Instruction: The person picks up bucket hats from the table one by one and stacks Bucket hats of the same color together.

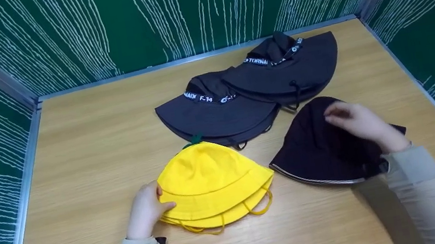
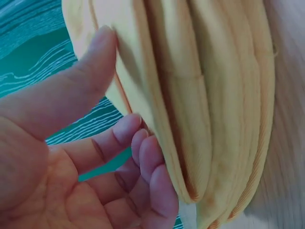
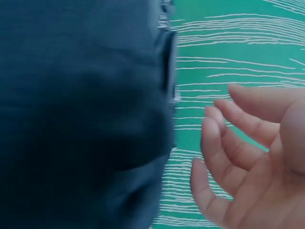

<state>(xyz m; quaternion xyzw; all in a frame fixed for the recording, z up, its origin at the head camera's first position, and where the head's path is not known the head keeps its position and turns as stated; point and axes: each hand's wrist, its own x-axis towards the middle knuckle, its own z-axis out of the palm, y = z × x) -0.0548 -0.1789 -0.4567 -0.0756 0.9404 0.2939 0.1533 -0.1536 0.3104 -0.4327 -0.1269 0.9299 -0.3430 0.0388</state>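
Note:
A yellow bucket hat (image 1: 208, 171) with a green leaf-like tip (image 1: 195, 140) lies flattened near the middle of the table, its yellow cords trailing at the lower edge. My left hand (image 1: 146, 207) pinches its left side, thumb on top of the brim; the left wrist view shows the fingertips (image 2: 138, 120) against the layered yellow cloth (image 2: 228, 95). Over a black bucket hat (image 1: 313, 148) with a pale-edged brim hovers my right hand (image 1: 357, 121). Its fingers are loosely bent and hold nothing; the right wrist view shows them apart from the dark cloth (image 3: 86, 105).
Two dark grey bucket hats with lettered bands overlap behind: the nearer one (image 1: 217, 117) lies left of the farther one (image 1: 284, 72). Green panels (image 1: 191, 12) with white lines, framed by metal edging (image 1: 28, 169), border the wooden table (image 1: 85, 138) at the back and sides.

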